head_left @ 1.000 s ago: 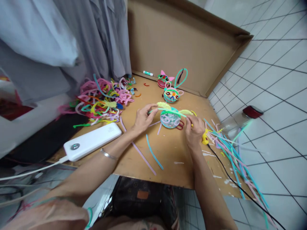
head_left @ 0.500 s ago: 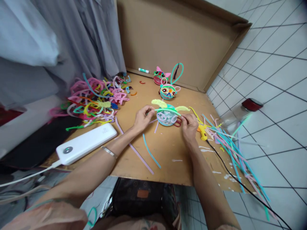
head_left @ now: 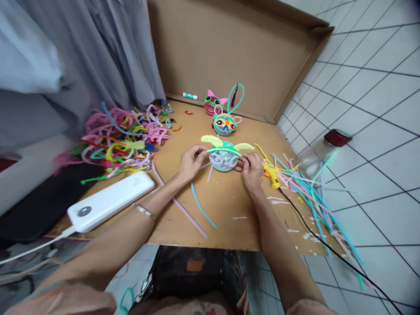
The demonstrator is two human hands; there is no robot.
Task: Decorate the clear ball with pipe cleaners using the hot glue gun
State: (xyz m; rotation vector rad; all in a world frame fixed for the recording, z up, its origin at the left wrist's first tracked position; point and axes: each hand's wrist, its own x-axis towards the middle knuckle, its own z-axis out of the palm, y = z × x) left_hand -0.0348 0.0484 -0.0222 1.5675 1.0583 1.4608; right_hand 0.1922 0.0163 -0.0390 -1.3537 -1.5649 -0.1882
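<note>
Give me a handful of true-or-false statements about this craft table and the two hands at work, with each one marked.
1. The left hand and right hand hold a green pipe cleaner between them. True.
2. The white power bank lies on the right side of the table. False: the power bank is on the left side.
3. The yellow glue gun has a black cord. True.
4. The marker stands upright. False: the marker lies on its side near the cardboard wall.
5. The silver bracelet is on the right wrist. False: the bracelet is on the left wrist.
</note>
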